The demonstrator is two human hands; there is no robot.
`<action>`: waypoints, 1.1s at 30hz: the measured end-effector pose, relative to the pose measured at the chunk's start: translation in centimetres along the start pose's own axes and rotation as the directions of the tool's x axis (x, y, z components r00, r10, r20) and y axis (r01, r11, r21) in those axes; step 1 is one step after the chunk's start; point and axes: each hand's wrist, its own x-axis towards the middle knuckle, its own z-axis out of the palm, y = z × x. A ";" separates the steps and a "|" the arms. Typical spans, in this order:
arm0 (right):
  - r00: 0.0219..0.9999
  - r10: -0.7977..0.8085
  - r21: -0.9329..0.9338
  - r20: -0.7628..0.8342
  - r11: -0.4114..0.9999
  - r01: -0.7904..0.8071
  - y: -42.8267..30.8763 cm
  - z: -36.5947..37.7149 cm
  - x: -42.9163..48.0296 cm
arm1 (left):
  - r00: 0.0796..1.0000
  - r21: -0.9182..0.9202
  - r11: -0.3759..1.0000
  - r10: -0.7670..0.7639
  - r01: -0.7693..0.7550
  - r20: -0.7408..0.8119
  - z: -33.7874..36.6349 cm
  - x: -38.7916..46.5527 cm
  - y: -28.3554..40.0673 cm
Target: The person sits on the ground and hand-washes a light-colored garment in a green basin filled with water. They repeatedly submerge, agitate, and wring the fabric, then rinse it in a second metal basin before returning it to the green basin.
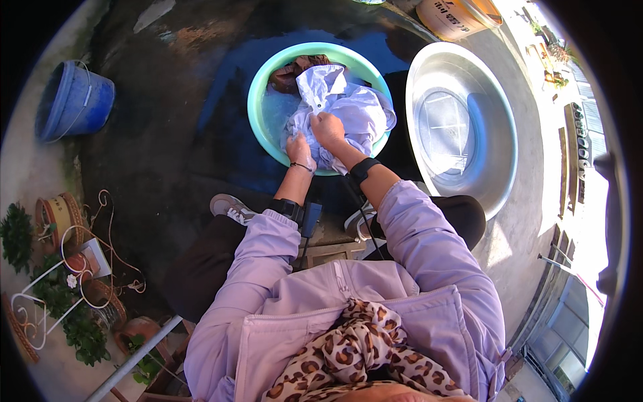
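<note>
A pale lavender garment [359, 110] lies bunched in a mint-green plastic basin [257, 123], partly in cloudy, sudsy water [277, 113]. My right hand [327, 129] is closed on its cloth, just below a small dark button or snap. Lower and to the left, my left hand [300, 152] grips another fold of the same garment near the basin's front rim. One edge of the garment hangs over the basin's right rim. Behind it, a dark brown cloth [291, 75] sits against the far wall of the basin, partly covered by the lavender one.
A large metal basin [495, 173] stands close on the right. A blue bucket [83, 105] is at the far left, and an orange-white pail [449, 20] bearing writing is at the back right. Potted plants [85, 326] and a white wire stand [30, 296] fill the lower left. The dark floor [150, 125] looks wet.
</note>
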 end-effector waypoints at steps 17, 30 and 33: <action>0.984 0.170 0.541 0.052 0.823 -0.171 7.7 -5.4 1.6 | 0.745 0.829 -0.080 0.397 -0.554 0.536 -0.9 -0.4 5.7; 0.902 -0.411 0.383 0.133 0.861 0.335 4.4 -10.1 -2.1 | 0.508 0.555 -0.221 0.234 -0.802 0.829 2.6 0.8 9.2; 0.905 -0.412 0.387 0.104 0.855 0.344 4.6 -11.7 -1.9 | 0.628 0.643 -0.021 0.192 -0.766 0.754 0.7 1.6 10.1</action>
